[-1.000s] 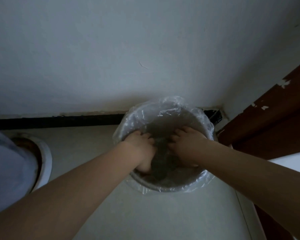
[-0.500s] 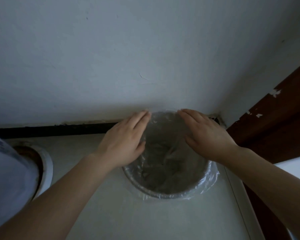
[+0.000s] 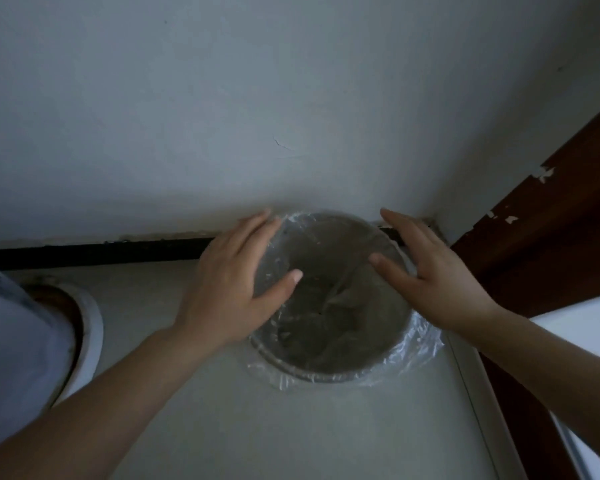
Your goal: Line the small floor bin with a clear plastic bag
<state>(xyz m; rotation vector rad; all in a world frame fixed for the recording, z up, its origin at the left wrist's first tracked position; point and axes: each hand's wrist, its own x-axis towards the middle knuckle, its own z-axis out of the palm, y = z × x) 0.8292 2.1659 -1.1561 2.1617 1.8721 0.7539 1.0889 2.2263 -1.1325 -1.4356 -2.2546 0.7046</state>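
Note:
A small round grey floor bin [image 3: 329,374] stands in the corner against the white wall. A clear plastic bag [image 3: 421,355] lies inside it, and its edge is folded out over the rim at the front and right. My left hand [image 3: 234,282] lies flat over the bin's left rim with fingers spread, thumb reaching over the opening. My right hand [image 3: 430,271] is spread over the right rim, fingers pointing to the wall. Neither hand grips anything. The bag's bottom is creased in the bin's middle.
A black skirting strip [image 3: 94,252] runs along the wall's foot. A white round fixture [image 3: 90,327] sits on the floor at the left. A brown wooden door frame [image 3: 548,237] with chipped paint stands at the right, close beside the bin.
Both hands came up out of the bin, where they pressed the bag down, and now rest spread over the far rim on either side. In the last half second they moved apart.

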